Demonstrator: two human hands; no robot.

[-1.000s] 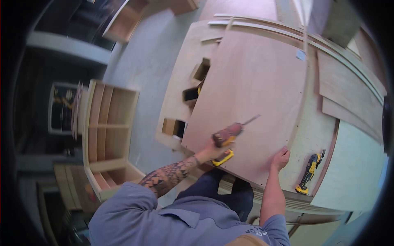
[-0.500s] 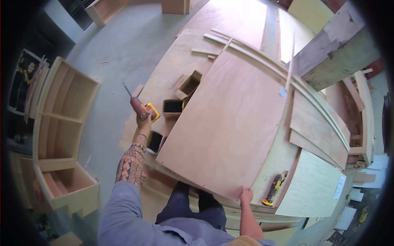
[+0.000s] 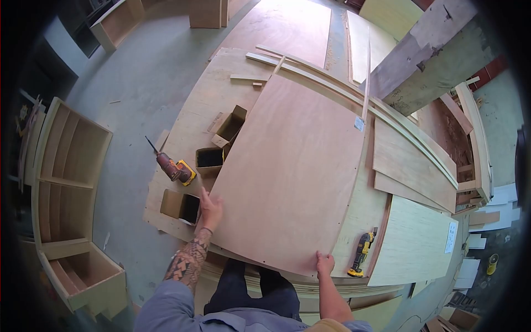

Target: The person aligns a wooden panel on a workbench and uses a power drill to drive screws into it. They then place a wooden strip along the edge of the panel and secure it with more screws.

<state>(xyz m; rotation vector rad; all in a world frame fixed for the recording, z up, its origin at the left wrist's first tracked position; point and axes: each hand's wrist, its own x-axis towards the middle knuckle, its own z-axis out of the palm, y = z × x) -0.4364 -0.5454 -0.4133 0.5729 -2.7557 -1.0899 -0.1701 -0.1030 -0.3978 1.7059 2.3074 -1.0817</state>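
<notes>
A large plywood panel (image 3: 293, 171) lies in front of me, with small dark holes along its edges. My left hand (image 3: 210, 209) is at the panel's left edge, fingers stretched out and holding nothing. Beyond it, a cordless drill (image 3: 176, 170) with a long bit and a yellow battery rests on the wooden sheet (image 3: 185, 124) beneath. At the panel's near right corner, my right hand (image 3: 325, 264) grips the edge. Close to the left hand stands an open cardboard box (image 3: 172, 203) with dark contents. A yellow-and-black power tool (image 3: 362, 254) lies to the right of my right hand.
Two more open boxes, one black inside (image 3: 210, 159) and one tilted (image 3: 229, 126), sit along the panel's left side. Long wood strips (image 3: 315, 73) cross its far end. Further plywood sheets (image 3: 415, 240) lie right. A wooden cabinet frame (image 3: 66, 182) stands left, a pillar (image 3: 426, 55) at the far right.
My left hand has let go of the drill, now lying on the sheet, and has come back to the panel's left edge. My right hand stays at the near corner. The view has shifted slightly.
</notes>
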